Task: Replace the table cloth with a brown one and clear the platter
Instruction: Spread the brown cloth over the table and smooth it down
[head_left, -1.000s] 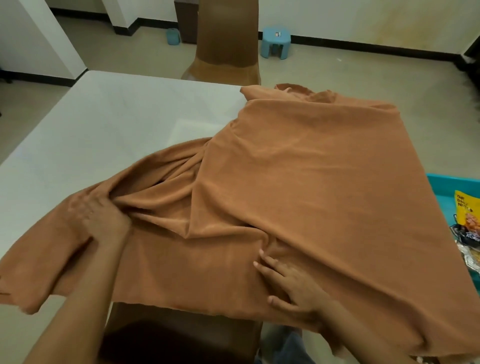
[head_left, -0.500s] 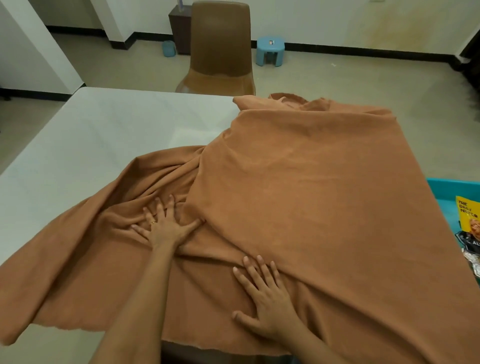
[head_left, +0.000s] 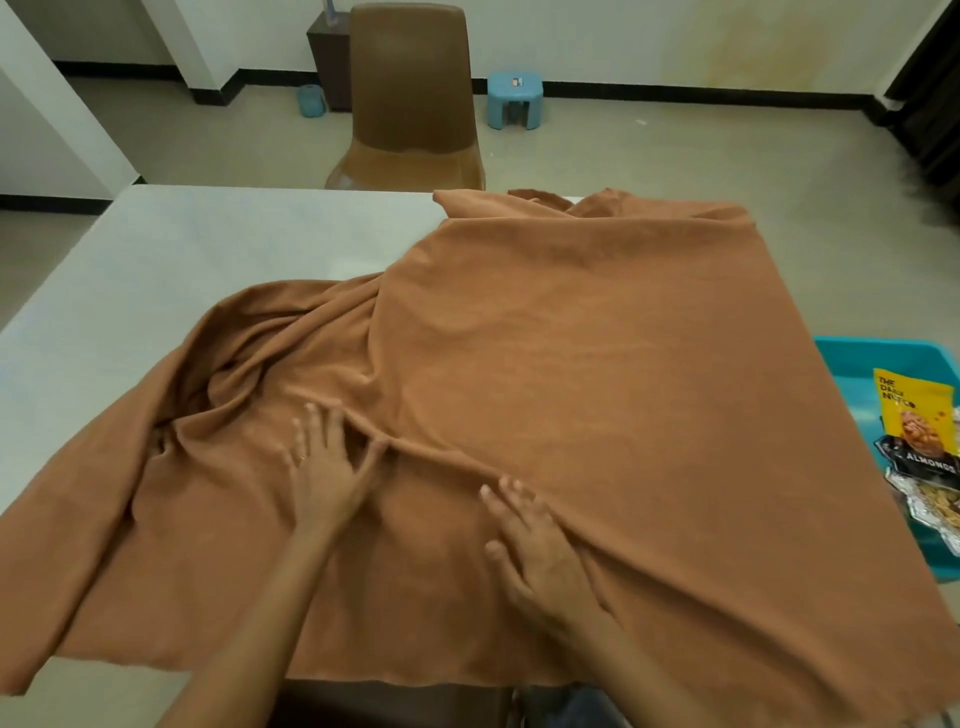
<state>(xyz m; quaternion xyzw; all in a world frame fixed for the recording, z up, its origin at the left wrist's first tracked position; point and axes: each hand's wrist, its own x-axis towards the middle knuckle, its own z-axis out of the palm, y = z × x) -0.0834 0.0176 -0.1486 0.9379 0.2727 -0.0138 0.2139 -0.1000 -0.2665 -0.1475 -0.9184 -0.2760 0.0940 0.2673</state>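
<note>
A brown table cloth (head_left: 597, 353) lies over the right and near part of the white table (head_left: 171, 270), bunched in folds at its left side. My left hand (head_left: 327, 462) rests flat on the cloth near the middle, fingers spread beside a ridge of fabric. My right hand (head_left: 530, 545) lies flat on the cloth closer to me, fingers straight. Neither hand grips the fabric. A teal platter (head_left: 878, 358) sits at the right edge, partly covered by the cloth, with a yellow nut packet (head_left: 914, 415) and other snack packets in it.
A brown chair (head_left: 410, 104) stands at the table's far side, and another chair back shows under the near edge. A blue stool (head_left: 514, 98) and a small blue cup (head_left: 310, 100) are on the floor by the far wall. The table's left half is bare.
My left hand moved right from the bunched left edge onto the middle of the cloth and opened flat. My right hand shifted slightly and flattened. The view tilted up a little.
</note>
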